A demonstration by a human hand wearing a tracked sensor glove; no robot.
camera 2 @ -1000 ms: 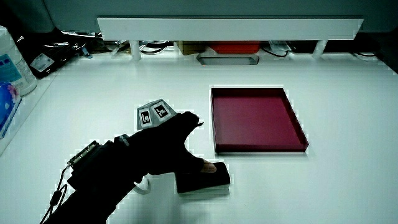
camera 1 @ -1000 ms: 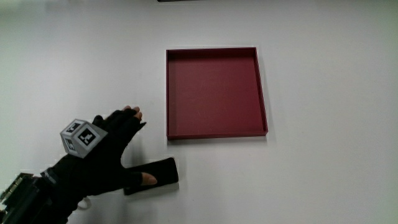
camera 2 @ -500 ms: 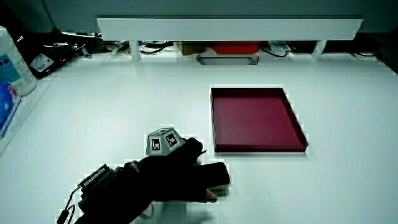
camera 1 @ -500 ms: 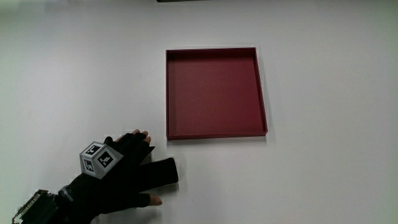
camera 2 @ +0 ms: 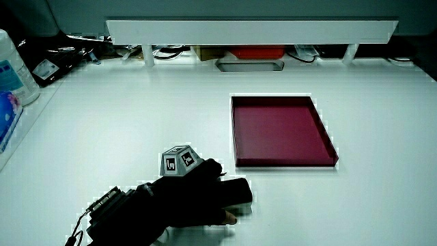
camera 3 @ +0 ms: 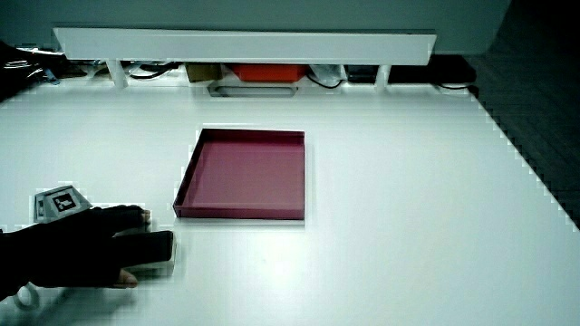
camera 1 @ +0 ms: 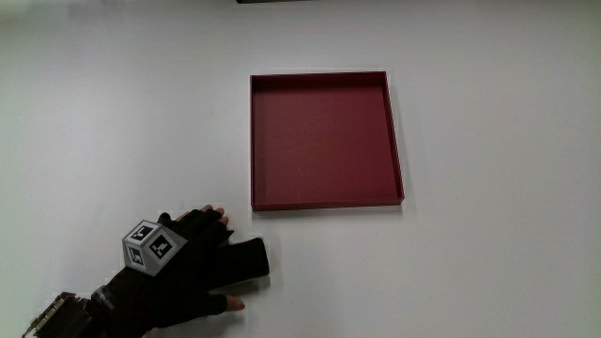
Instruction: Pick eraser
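The eraser (camera 1: 250, 257) is a flat black block lying on the white table, nearer to the person than the red tray (camera 1: 324, 141). The gloved hand (camera 1: 192, 261) lies over most of it, leaving one end showing. Its fingers reach over the eraser's edge nearest the tray, and the thumb presses against the edge nearest the person. In both side views the hand (camera 2: 184, 198) (camera 3: 77, 246) closes round the eraser (camera 2: 239, 190) (camera 3: 158, 245), which still rests on the table. The patterned cube (camera 1: 148, 246) sits on the back of the hand.
The shallow red tray (camera 2: 280, 130) (camera 3: 249, 172) holds nothing. A low white partition (camera 2: 252, 31) (camera 3: 245, 41) runs along the table, with a red object (camera 2: 258, 52) under it. A white bottle (camera 2: 13, 68) stands at the table's edge.
The hand has drawn nearer to the person and settled onto the eraser. Its thumb went from the eraser's top to its near edge and the fingers closed over it. The eraser has not moved.
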